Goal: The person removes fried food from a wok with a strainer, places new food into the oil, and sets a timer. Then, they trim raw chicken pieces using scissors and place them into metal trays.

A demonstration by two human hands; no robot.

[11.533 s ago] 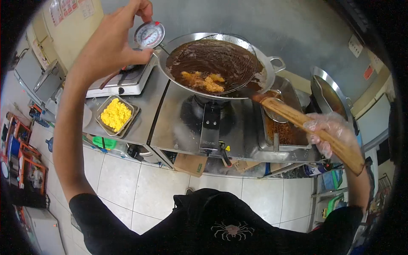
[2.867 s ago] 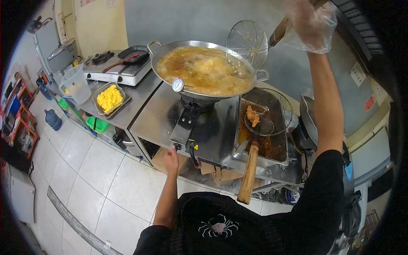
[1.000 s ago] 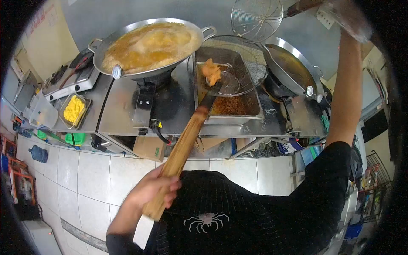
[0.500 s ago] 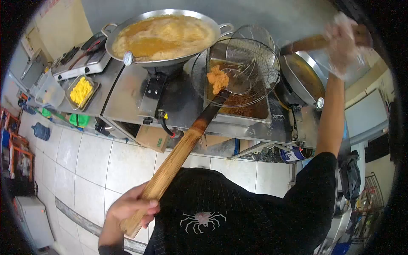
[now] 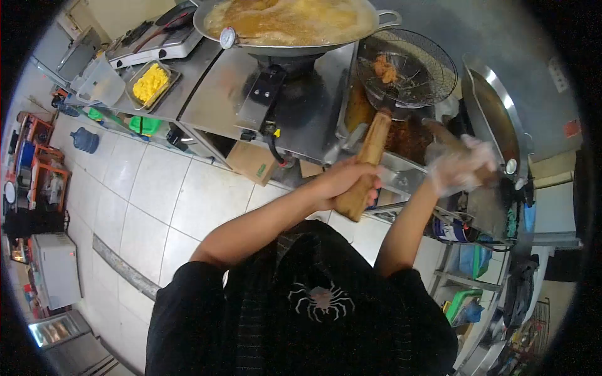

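In front of the metal tray [image 5: 406, 177], the left hand [image 5: 347, 182] has fingers around a wooden handle [image 5: 374, 139]; the blurry right hand [image 5: 463, 166] seems to hold a darker handle [image 5: 446, 135].

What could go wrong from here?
1. The fried piece sits in the wire strainer; if the left hand tips the wooden handle, it might roll out.
2. The gloved right hand, blurred, grips a second handle near the first, so the two tools might knock together.
3. Frothy liquid lies close to the rim of the large wok; a bump could slop some over.
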